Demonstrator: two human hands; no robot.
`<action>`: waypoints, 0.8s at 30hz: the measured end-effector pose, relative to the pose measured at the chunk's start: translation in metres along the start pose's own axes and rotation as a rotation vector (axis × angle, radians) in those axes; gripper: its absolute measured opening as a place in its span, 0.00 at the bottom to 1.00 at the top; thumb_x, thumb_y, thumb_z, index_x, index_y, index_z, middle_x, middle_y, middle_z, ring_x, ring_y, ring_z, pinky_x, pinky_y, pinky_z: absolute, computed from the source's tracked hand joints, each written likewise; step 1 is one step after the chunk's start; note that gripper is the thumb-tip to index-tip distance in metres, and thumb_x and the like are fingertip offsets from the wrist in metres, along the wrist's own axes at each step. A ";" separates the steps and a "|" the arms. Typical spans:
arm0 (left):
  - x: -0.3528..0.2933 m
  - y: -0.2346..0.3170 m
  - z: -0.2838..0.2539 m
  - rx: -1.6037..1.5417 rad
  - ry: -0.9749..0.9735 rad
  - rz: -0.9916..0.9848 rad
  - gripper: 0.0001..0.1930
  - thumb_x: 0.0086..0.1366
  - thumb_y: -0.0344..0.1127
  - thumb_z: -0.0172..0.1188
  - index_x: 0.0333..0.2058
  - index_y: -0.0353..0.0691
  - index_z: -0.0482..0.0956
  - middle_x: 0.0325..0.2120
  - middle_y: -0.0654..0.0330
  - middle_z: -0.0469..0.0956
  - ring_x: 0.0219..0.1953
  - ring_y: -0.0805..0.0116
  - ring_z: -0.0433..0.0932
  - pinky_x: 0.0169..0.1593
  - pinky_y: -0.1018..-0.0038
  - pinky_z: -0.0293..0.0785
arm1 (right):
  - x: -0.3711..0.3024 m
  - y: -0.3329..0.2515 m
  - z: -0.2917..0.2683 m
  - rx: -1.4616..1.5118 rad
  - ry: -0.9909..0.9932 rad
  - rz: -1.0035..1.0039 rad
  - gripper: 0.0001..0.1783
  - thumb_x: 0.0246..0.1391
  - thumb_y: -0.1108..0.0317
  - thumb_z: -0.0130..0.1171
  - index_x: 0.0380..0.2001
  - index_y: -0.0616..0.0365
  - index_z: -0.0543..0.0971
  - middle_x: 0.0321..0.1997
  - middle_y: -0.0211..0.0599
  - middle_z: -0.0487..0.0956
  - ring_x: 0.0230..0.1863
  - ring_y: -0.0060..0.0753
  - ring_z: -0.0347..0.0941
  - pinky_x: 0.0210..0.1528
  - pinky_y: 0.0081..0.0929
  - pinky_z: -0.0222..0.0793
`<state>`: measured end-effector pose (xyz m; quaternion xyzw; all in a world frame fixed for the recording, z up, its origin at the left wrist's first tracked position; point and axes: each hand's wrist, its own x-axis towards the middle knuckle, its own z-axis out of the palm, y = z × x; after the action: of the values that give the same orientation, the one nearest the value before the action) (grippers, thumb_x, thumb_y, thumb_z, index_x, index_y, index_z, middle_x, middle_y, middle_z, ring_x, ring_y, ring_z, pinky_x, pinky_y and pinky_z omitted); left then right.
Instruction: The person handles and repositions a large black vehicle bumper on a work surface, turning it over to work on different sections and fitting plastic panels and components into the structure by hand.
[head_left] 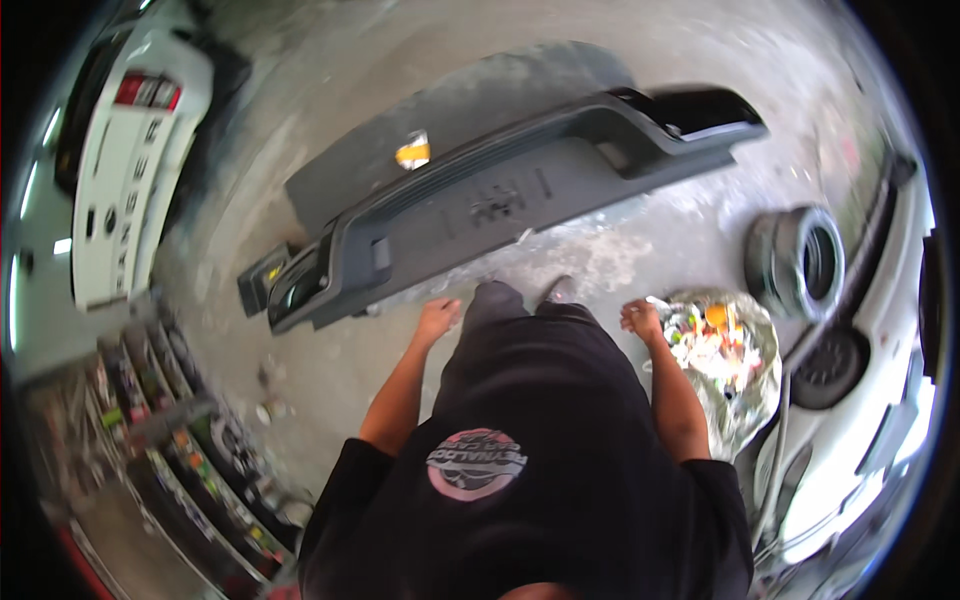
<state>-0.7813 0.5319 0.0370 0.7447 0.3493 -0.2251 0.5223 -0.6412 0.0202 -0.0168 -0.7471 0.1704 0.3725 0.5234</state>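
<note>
My left hand (438,318) hangs beside my left thigh, fingers loose and apart, with nothing visible in it. On the other side, my right hand (641,319) hangs with its fingers loosely curled and apart; I make out nothing held. Close to the right hand, and partly behind it in view, stands an open rubbish bag (745,400) full of mixed colourful waste. In front of my feet lies a long dark grey and black vehicle bumper (470,215), slanting up to the right. Neither hand touches it. Its near edge is closest to my left hand.
Under the bumper's far side spreads a dark mat (350,170) bearing a yellow-and-white item (412,152). A small dark box (262,282) sits by its left end. Stacked tyres (796,262) and a white car (850,470) are right; a white pickup (125,190) and cluttered shelves (190,450) left.
</note>
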 end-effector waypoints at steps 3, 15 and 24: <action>-0.012 0.004 0.007 0.008 0.086 0.025 0.17 0.69 0.46 0.60 0.33 0.35 0.84 0.28 0.56 0.83 0.26 0.69 0.80 0.32 0.70 0.75 | 0.005 -0.006 0.003 -0.166 -0.090 0.034 0.09 0.59 0.75 0.53 0.40 0.63 0.81 0.26 0.40 0.83 0.23 0.31 0.81 0.22 0.27 0.73; 0.011 -0.083 -0.019 -0.064 0.193 0.035 0.17 0.68 0.45 0.60 0.40 0.34 0.83 0.30 0.55 0.84 0.31 0.68 0.83 0.32 0.70 0.78 | 0.060 -0.131 0.077 -0.299 -0.259 -0.084 0.11 0.60 0.72 0.58 0.44 0.63 0.81 0.28 0.37 0.83 0.28 0.28 0.82 0.28 0.24 0.74; 0.032 -0.073 -0.078 -0.939 0.195 -0.394 0.20 0.69 0.48 0.62 0.50 0.37 0.77 0.35 0.53 0.84 0.32 0.61 0.84 0.36 0.64 0.81 | 0.050 -0.316 0.217 -0.815 -0.310 -0.509 0.12 0.59 0.67 0.61 0.42 0.64 0.80 0.26 0.45 0.83 0.28 0.35 0.81 0.35 0.33 0.74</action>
<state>-0.8174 0.6294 -0.0033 0.3677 0.5933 -0.0678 0.7129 -0.4861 0.3484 0.1152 -0.8445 -0.2560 0.3760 0.2827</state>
